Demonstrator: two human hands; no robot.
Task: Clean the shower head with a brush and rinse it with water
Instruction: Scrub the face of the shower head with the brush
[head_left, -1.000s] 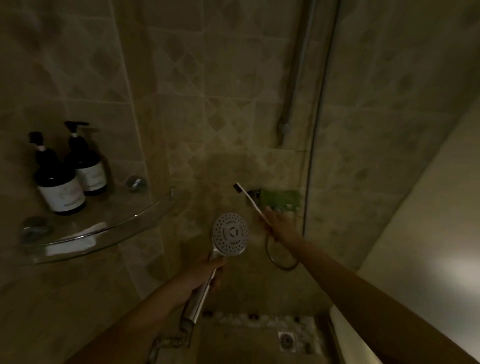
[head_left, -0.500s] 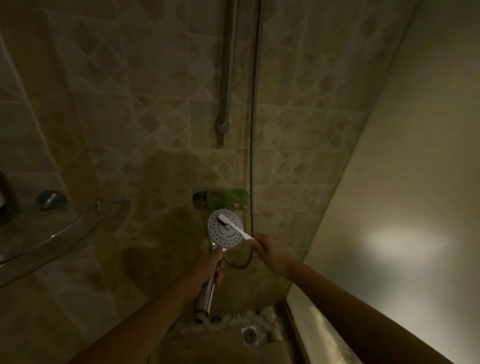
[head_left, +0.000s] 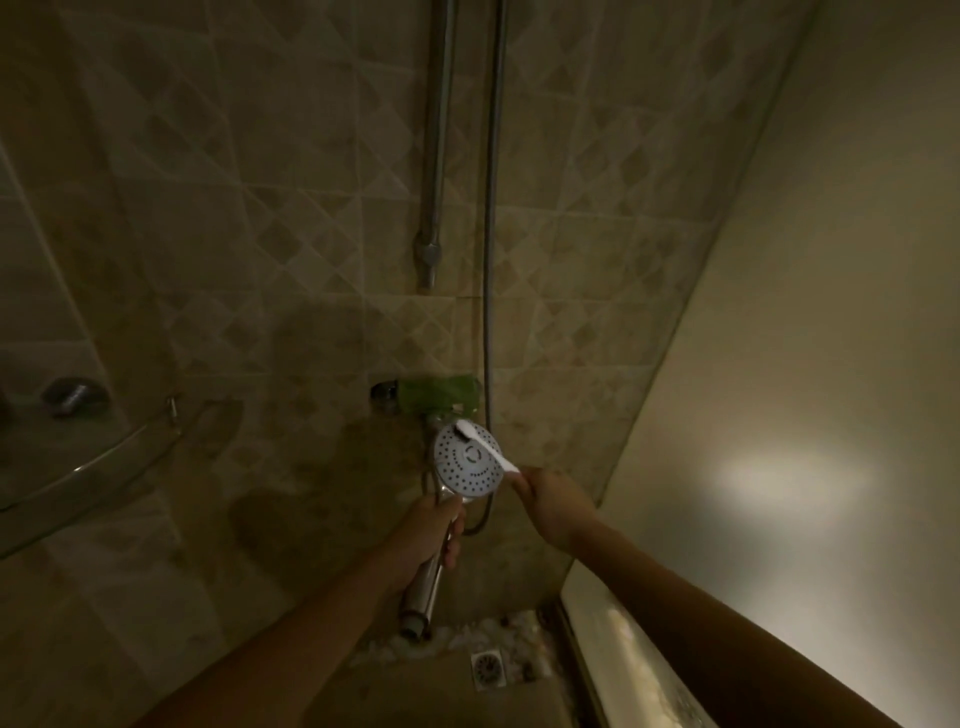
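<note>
White brush (head_left: 483, 448), pinched in right hand (head_left: 553, 501), slants up-left across shower head (head_left: 467, 465), left hand (head_left: 434, 532) gripping.

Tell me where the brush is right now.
In the head view the brush sits centre frame, held in the right hand, its bristle end laid across the upper face of the shower head that the left hand holds up by its handle.

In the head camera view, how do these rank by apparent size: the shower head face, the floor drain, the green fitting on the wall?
1. Shower head face, largest, though nearest the camera.
2. Green fitting.
3. Floor drain, smallest.
</note>
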